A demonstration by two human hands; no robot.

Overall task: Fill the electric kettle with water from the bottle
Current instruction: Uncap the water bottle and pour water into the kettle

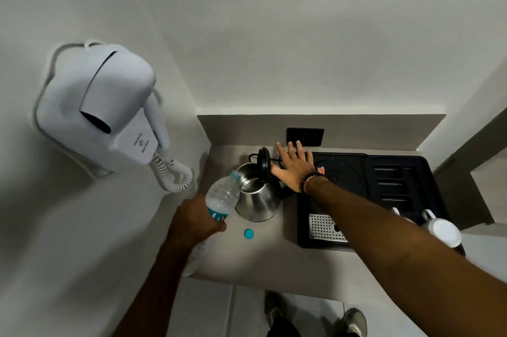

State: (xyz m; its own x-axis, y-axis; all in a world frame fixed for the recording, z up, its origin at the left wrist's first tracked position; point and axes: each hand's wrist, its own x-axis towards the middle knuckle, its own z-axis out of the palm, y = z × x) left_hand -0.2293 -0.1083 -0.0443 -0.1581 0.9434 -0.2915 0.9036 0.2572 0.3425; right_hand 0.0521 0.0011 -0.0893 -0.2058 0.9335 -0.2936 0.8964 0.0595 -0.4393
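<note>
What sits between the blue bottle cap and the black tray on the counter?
Nothing: head view shows bare counter between the blue cap and the black tray.

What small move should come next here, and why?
Probably tip the bottle a bit further. The left hand holds it uncapped, mouth at the rim of the kettle; its lid stands open by the flat right hand, and the cap lies on the counter.

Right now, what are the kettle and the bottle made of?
The kettle looks like shiny brushed steel: it is silver and mirrors the light. Its lid looks like black plastic. The bottle seems thin clear plastic, see-through with ridges and a teal label.
</note>
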